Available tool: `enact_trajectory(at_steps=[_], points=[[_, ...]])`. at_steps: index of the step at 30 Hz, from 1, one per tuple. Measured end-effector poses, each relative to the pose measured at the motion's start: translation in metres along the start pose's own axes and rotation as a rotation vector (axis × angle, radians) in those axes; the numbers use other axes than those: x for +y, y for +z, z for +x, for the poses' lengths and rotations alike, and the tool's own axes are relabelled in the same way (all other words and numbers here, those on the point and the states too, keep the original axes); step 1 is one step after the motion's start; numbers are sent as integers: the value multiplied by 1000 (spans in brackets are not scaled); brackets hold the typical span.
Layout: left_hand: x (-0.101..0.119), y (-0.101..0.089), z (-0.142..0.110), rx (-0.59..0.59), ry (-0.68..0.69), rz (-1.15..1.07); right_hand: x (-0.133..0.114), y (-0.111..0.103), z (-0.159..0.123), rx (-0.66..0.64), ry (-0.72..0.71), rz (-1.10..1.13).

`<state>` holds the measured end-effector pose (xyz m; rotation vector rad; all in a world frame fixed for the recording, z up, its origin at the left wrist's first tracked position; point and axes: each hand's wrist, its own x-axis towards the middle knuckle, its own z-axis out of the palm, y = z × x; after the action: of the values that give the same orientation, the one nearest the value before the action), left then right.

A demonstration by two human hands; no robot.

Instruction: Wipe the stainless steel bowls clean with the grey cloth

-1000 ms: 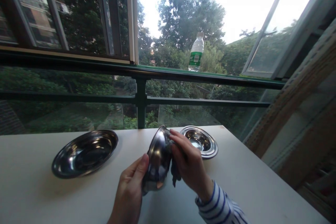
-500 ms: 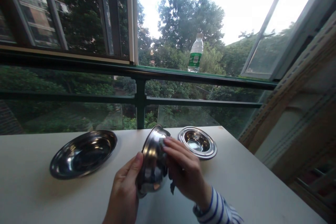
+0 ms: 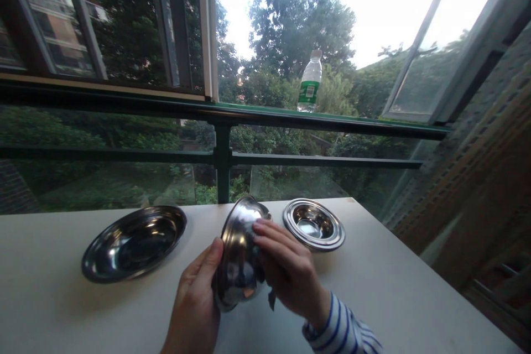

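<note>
A shiny steel bowl point(image 3: 237, 257) is tipped on its side above the table, its outer wall turned to the right. My left hand point(image 3: 198, 290) is closed on the bowl's rim, thumb along the outer edge. Against the outer wall and base lies my right hand point(image 3: 288, 271), fingers together and bent over a dark grey cloth point(image 3: 271, 300). Only a loose corner of that cloth hangs out below the palm; the rest is hidden. The right wrist has a striped sleeve. The inside of the bowl faces away from view.
On the white table point(image 3: 53, 310), an oval steel dish point(image 3: 135, 243) sits at left and stacked round steel dishes point(image 3: 314, 224) at right. Behind runs a dark railing point(image 3: 265, 118), with a green-labelled plastic bottle point(image 3: 309, 83) standing by it. A brown curtain-like surface point(image 3: 477, 204) borders the right.
My right fingers have slid slightly left and down over the bowl's outside, covering the bit of cloth seen before. The left hand keeps its hold, and the bowl has barely shifted.
</note>
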<state>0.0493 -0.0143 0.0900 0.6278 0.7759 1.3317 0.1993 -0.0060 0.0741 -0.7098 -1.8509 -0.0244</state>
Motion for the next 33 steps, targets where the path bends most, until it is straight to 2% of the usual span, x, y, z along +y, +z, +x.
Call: enact_trajectory(at_steps=[3, 4, 7, 9, 12, 13, 14, 17, 19, 22, 24, 25, 28, 30, 31, 33], points=[[1, 2, -2, -6, -42, -4, 4, 1, -1, 119, 160, -71], [1, 2, -2, -2, -38, -6, 4, 1, -1, 109, 151, -74], [4, 3, -1, 22, 18, -28, 1, 0, -1, -10, -14, -39], [5, 3, 0, 16, 27, -41, 1, -1, 0, -4, -35, -52], [4, 3, -1, -18, -32, -40, 3, -3, 1, 127, 114, -136], [3, 2, -2, -25, -43, -36, 3, -4, 1, 134, 139, -152], [3, 2, -2, -29, -40, -25, 1, -5, 1, 104, 124, -152], [1, 1, -2, -39, -1, 27, -5, -6, 1, -102, -68, -99], [0, 2, -3, -45, 12, 56, -4, -6, 2, -128, -101, -87], [-2, 3, -4, -51, -13, 65, 4, -7, 3, 43, 94, -132], [-3, 2, -5, -49, -34, 55, 4, -7, 4, 80, 154, -135], [-2, 1, -4, -48, -36, 48, 2, -7, 4, 40, 119, -117], [-1, -2, -2, -57, -6, 37, -10, -5, 3, -151, -107, -55], [-1, -3, -1, -59, 13, 29, -12, -4, 3, -187, -179, -48], [-1, -3, -1, -59, 14, 27, -10, -3, 3, -158, -156, -58], [-2, -2, -1, -52, -10, 28, -3, -4, 4, -28, -7, -99]])
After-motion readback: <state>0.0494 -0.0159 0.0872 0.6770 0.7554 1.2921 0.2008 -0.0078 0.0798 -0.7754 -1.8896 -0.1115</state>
